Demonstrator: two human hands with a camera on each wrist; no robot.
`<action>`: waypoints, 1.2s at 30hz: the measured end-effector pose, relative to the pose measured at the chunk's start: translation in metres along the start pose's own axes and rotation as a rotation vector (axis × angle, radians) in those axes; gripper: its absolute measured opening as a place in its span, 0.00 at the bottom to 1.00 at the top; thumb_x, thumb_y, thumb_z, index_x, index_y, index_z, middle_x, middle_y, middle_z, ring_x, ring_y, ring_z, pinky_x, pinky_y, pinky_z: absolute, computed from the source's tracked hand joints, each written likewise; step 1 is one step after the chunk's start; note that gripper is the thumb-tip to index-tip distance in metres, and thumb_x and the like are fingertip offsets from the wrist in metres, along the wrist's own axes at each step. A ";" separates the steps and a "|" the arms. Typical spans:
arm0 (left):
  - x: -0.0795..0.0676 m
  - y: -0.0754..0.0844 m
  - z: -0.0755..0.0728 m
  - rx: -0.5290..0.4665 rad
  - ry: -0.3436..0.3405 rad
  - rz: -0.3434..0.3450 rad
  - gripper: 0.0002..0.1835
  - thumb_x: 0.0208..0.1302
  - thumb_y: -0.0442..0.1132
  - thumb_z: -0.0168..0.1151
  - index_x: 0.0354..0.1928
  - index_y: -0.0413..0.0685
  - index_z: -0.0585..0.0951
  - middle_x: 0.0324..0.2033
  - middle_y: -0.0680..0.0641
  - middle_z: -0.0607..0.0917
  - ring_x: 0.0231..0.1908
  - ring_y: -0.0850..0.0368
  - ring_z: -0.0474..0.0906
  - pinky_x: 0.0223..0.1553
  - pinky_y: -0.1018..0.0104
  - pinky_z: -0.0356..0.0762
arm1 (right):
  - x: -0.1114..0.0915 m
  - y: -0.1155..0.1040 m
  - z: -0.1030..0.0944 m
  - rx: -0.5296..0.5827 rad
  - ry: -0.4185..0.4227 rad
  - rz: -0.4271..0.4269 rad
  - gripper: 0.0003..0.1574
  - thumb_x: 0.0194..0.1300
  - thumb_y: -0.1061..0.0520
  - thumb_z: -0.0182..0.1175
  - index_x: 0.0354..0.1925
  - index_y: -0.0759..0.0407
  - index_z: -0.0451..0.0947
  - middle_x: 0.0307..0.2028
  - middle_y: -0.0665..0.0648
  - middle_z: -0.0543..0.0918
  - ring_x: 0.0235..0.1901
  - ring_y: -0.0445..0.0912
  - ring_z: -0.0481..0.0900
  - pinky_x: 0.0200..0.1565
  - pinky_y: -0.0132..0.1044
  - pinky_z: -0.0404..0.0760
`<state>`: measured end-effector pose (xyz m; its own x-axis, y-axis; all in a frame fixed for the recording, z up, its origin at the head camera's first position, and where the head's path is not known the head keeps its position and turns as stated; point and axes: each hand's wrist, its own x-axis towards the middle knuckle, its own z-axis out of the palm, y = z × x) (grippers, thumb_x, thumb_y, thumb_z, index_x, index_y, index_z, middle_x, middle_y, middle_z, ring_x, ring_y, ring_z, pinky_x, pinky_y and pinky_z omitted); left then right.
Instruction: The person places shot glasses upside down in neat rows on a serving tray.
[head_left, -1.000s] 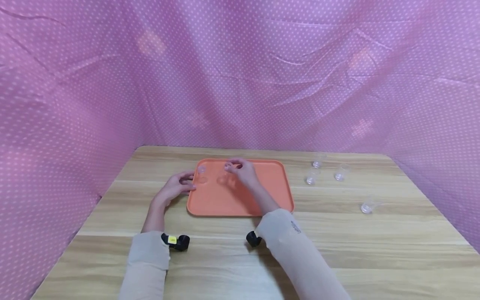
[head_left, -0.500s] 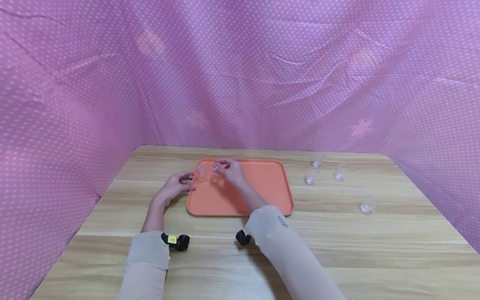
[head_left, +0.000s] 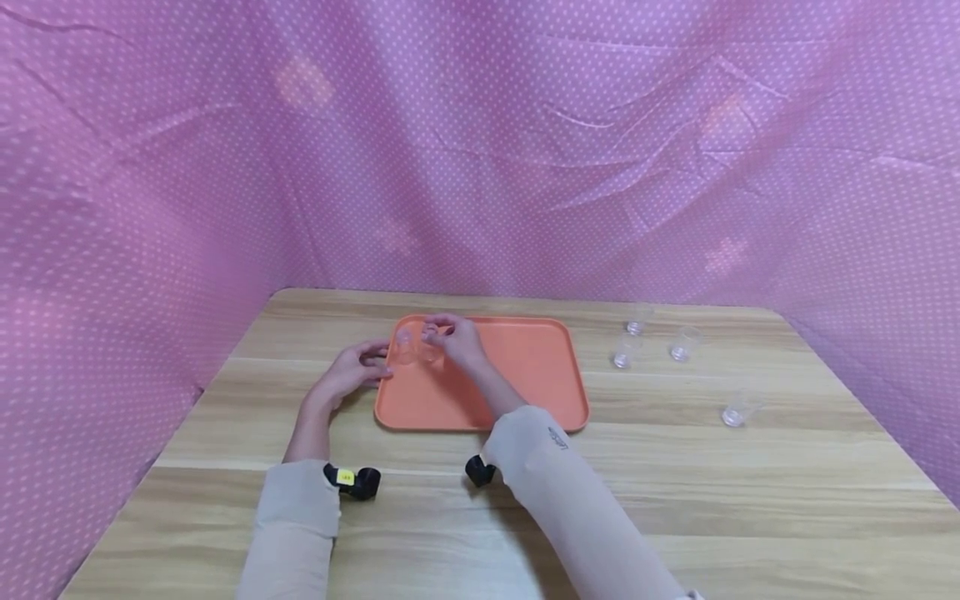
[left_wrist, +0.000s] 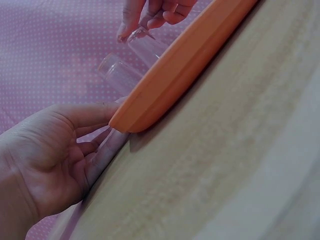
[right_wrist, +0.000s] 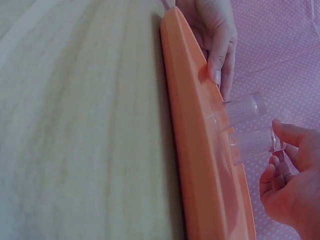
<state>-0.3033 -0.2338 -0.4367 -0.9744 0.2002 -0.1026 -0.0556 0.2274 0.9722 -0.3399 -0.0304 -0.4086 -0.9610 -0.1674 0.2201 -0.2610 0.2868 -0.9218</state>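
Observation:
An orange tray (head_left: 517, 375) lies on the table. My left hand (head_left: 348, 375) holds its left edge, with fingers above and below the rim, as the left wrist view shows. Two clear glasses stand upside down, side by side, near the tray's far left corner. The outer glass (left_wrist: 119, 76) is untouched, close to my left fingers. My right hand (head_left: 459, 342) pinches the other glass (right_wrist: 252, 145) by its thick base, which points up. That glass's mouth is at the tray surface; a small gap separates the two glasses.
To the right of the tray, several clear glasses are on the wooden table (head_left: 600, 483): a far glass (head_left: 636, 323), a nearer glass (head_left: 622, 357), one farther right (head_left: 681, 346) and a separate glass (head_left: 735, 412). A pink dotted curtain (head_left: 480, 167) surrounds the table.
My right hand has moved left with its glass and lowered it to the tray beside the other glass. The left hand stays at the tray's edge.

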 end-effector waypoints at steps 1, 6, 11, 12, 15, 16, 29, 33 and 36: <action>0.000 0.000 0.000 -0.004 -0.001 -0.001 0.34 0.58 0.24 0.57 0.66 0.33 0.57 0.57 0.33 0.66 0.41 0.53 0.75 0.42 0.63 0.80 | 0.000 0.000 0.000 0.007 0.000 0.004 0.16 0.53 0.68 0.64 0.43 0.67 0.81 0.38 0.59 0.82 0.24 0.39 0.67 0.24 0.24 0.67; 0.002 0.000 0.000 -0.015 0.000 0.001 0.34 0.58 0.24 0.57 0.66 0.33 0.58 0.57 0.33 0.66 0.41 0.52 0.75 0.42 0.63 0.80 | -0.001 0.002 0.002 0.008 -0.005 0.005 0.15 0.53 0.68 0.64 0.42 0.66 0.81 0.38 0.60 0.81 0.24 0.39 0.68 0.23 0.24 0.68; 0.001 0.000 0.000 0.004 0.001 0.003 0.33 0.58 0.24 0.57 0.66 0.33 0.58 0.57 0.33 0.66 0.41 0.53 0.75 0.41 0.64 0.80 | -0.002 0.003 0.004 -0.004 -0.010 -0.004 0.14 0.52 0.69 0.64 0.41 0.66 0.81 0.38 0.59 0.81 0.24 0.39 0.68 0.23 0.24 0.68; 0.001 0.000 0.000 0.008 0.001 0.005 0.33 0.58 0.24 0.57 0.66 0.33 0.58 0.57 0.33 0.66 0.41 0.53 0.75 0.41 0.64 0.80 | -0.002 0.003 0.005 -0.004 -0.010 -0.009 0.14 0.52 0.69 0.64 0.41 0.67 0.81 0.38 0.59 0.81 0.23 0.39 0.68 0.24 0.24 0.68; 0.001 0.000 0.001 0.015 0.002 0.010 0.33 0.58 0.24 0.57 0.65 0.32 0.58 0.56 0.32 0.67 0.40 0.55 0.74 0.41 0.64 0.80 | -0.002 0.003 0.006 -0.011 -0.014 -0.018 0.15 0.52 0.69 0.64 0.41 0.66 0.81 0.38 0.59 0.81 0.22 0.38 0.68 0.23 0.24 0.68; 0.001 0.000 0.001 0.013 0.002 0.013 0.33 0.58 0.24 0.57 0.65 0.32 0.58 0.56 0.32 0.67 0.40 0.56 0.74 0.41 0.64 0.80 | -0.002 0.004 0.006 -0.011 -0.016 -0.019 0.15 0.52 0.69 0.64 0.41 0.66 0.81 0.38 0.59 0.81 0.22 0.38 0.68 0.22 0.23 0.68; 0.000 0.000 0.001 -0.003 -0.009 0.031 0.33 0.58 0.24 0.57 0.66 0.31 0.57 0.56 0.31 0.66 0.39 0.56 0.75 0.41 0.64 0.80 | -0.002 0.005 0.007 0.017 -0.024 -0.012 0.17 0.52 0.68 0.65 0.43 0.66 0.80 0.39 0.59 0.81 0.24 0.38 0.70 0.22 0.23 0.69; 0.000 0.000 0.001 -0.006 -0.007 0.023 0.33 0.58 0.24 0.57 0.66 0.32 0.58 0.56 0.31 0.66 0.39 0.55 0.75 0.41 0.63 0.80 | -0.004 0.003 0.002 0.054 -0.027 0.001 0.19 0.53 0.65 0.66 0.46 0.66 0.79 0.40 0.59 0.80 0.27 0.40 0.71 0.25 0.25 0.71; 0.000 0.000 0.001 -0.003 -0.005 0.017 0.33 0.58 0.24 0.57 0.66 0.32 0.58 0.56 0.32 0.67 0.40 0.54 0.75 0.41 0.63 0.80 | -0.006 0.001 -0.004 0.062 -0.036 0.022 0.21 0.54 0.61 0.66 0.48 0.65 0.78 0.42 0.59 0.80 0.29 0.42 0.71 0.27 0.27 0.71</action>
<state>-0.3035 -0.2331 -0.4372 -0.9740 0.2090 -0.0874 -0.0399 0.2215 0.9744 -0.3345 -0.0251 -0.4097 -0.9621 -0.1961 0.1893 -0.2332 0.2323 -0.9443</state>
